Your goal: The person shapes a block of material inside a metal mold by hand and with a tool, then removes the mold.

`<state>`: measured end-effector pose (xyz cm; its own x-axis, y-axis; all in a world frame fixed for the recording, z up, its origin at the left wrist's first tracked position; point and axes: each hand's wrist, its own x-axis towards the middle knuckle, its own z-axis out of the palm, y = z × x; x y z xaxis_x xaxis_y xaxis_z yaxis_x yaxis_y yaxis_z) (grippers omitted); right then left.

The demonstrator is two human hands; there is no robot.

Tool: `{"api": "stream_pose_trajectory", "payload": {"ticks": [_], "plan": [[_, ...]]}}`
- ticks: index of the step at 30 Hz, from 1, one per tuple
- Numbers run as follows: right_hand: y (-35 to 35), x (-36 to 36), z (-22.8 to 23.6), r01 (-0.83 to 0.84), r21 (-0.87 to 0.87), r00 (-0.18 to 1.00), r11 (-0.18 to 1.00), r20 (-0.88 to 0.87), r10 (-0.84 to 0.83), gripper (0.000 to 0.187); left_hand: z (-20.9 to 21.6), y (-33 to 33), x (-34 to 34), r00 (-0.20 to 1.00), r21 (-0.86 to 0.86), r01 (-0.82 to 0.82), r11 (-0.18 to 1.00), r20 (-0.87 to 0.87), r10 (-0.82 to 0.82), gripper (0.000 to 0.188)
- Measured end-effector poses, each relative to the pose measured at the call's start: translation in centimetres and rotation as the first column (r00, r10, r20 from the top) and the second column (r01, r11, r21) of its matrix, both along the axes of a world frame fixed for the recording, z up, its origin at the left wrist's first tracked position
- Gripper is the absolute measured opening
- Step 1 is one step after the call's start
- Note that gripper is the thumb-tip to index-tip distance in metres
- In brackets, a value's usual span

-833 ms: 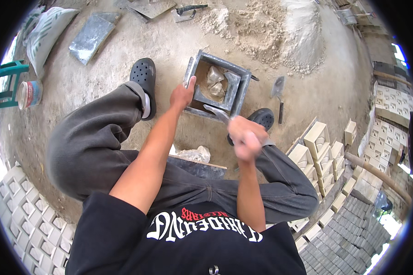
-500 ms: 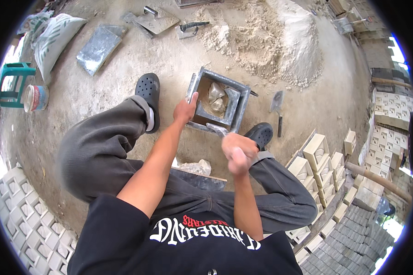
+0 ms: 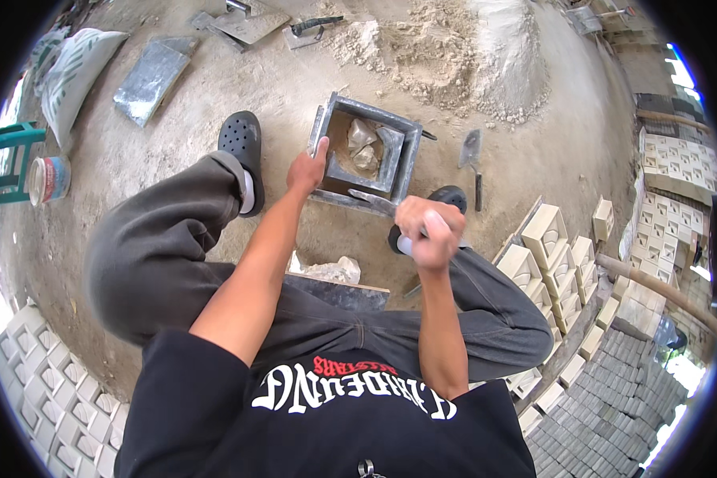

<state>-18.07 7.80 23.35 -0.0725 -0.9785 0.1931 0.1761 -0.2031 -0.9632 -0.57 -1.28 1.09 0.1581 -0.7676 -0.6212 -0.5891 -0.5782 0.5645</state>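
Between my feet a square grey metal mould (image 3: 409, 163) sits on the ground. Inside it are a smaller angled metal piece and a lumpy, pale crumpled thing (image 3: 363, 142); the base around them looks brown. My left hand (image 3: 306, 169) is closed around the mould's left wall. In my right hand (image 3: 430, 233), a fist at the mould's near right corner, is a small trowel (image 3: 374, 201). Its blade lies at the near wall; its handle is mostly hidden by my fingers. Close to my lap is a dark-edged board (image 3: 338, 295) with crumpled whitish material behind it.
Another trowel (image 3: 470, 149) lies right of the mould. Beyond is a sand and white powder pile (image 3: 510, 64). Floats (image 3: 312, 30) and metal plates (image 3: 153, 78) lie far left, near a sack (image 3: 80, 76), bucket (image 3: 49, 180) and green stool (image 3: 8, 163). Cast blocks (image 3: 546, 239) stand at right.
The whole view has shifted slightly, the mould now appearing higher and further left. My right hand, with the trowel, has moved a little to the right relative to the mould. My left hand keeps its hold.
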Motion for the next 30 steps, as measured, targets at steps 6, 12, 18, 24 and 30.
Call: {"api": "stream_pose_trajectory", "payload": {"ticks": [6,12,18,24,30], "plan": [[0.6,0.0,-2.1,0.055,-0.143,0.997,0.988,0.063,-0.046,0.034,1.1,-0.2,-0.8,0.999,0.008,0.041,0.999,0.036,-0.041,0.094],[1.0,0.7,1.4,0.042,-0.117,0.998,0.992,-0.04,-0.047,0.035,1.2,0.4,-0.1,0.999,0.027,0.045,0.999,0.007,-0.046,0.093],[-0.4,1.1,-1.8,-0.017,-0.07,0.993,0.997,-0.116,0.009,0.037,1.0,-0.9,-0.4,0.998,0.085,0.065,0.994,0.009,-0.066,0.095],[-0.7,1.0,1.5,-0.038,-0.173,0.999,0.984,-0.016,0.036,0.035,0.7,-0.6,0.4,0.997,0.092,0.071,0.993,-0.008,-0.07,0.096],[-1.1,1.5,-1.6,-0.059,-0.075,0.996,0.995,-0.069,0.053,0.031,0.9,-0.2,-0.3,0.997,0.089,0.082,0.993,-0.01,-0.081,0.095]]}}
